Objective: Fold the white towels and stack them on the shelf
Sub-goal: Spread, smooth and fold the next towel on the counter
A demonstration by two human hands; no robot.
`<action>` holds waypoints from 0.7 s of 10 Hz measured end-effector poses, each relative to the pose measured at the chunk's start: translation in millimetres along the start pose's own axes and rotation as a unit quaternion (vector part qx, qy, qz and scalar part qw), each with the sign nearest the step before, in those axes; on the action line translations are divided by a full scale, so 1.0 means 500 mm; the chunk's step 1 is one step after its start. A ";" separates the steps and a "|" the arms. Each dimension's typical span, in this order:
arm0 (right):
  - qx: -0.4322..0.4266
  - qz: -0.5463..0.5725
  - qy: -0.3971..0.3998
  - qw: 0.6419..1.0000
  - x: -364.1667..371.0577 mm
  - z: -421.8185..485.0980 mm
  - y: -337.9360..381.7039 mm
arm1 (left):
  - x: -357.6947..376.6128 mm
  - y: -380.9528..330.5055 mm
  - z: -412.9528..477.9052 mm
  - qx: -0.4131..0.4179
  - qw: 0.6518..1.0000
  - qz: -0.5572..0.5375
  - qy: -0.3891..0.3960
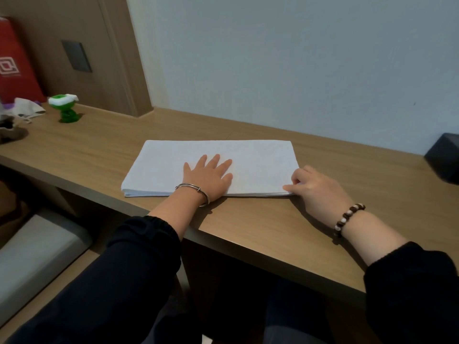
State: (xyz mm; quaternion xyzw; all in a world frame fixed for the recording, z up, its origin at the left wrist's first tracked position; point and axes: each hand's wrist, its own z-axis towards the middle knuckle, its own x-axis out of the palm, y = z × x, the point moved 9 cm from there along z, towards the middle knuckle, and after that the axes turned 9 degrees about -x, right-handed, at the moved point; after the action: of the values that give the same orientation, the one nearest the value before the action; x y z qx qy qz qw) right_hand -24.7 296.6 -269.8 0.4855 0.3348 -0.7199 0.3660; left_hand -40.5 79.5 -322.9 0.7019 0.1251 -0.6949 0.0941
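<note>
A green toy figure (65, 108) stands far left on the wooden desk (99, 155). The folded white towel (260, 157) lies mid-desk, its long axis running left to right along the wall. The left hand (208, 177) presses flat on it with its fingers spread. The right hand (315, 187) pinches its near right corner. A dark box (444, 160) sits far right.

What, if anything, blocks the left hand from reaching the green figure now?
Likely nothing, so probably yes. The left hand lies flat on the folded white towel, holding nothing, and only bare desk lies between it and the green figure. It stands far left, so the arm may need to stretch.
</note>
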 end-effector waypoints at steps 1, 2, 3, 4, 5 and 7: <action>0.039 -0.009 0.006 0.999 -0.002 -0.006 -0.012 | 0.003 0.002 0.003 -0.002 1.000 -0.001 -0.001; 0.060 -0.025 -0.027 0.997 -0.012 -0.004 -0.015 | 0.005 0.003 0.004 -0.007 1.000 -0.004 -0.003; 0.080 0.005 -0.073 0.994 -0.023 -0.004 -0.024 | 0.006 0.004 0.007 -0.010 1.000 -0.006 -0.003; 0.096 0.075 -0.107 0.987 -0.025 -0.003 -0.047 | 0.004 0.004 0.006 -0.008 1.000 -0.005 -0.004; 0.092 0.086 -0.102 0.987 -0.019 0.004 -0.048 | 0.004 0.003 0.004 -0.008 1.000 -0.005 -0.006; 0.053 0.021 -0.077 0.995 -0.021 0.011 -0.030 | 0.006 0.006 0.007 -0.015 1.000 -0.006 -0.004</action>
State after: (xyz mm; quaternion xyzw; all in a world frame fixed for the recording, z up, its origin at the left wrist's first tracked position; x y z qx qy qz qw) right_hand -37.2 301.9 -256.3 0.4540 0.2572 -0.7640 0.3795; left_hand -42.8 76.0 -326.3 0.6968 0.1392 -0.6963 0.1012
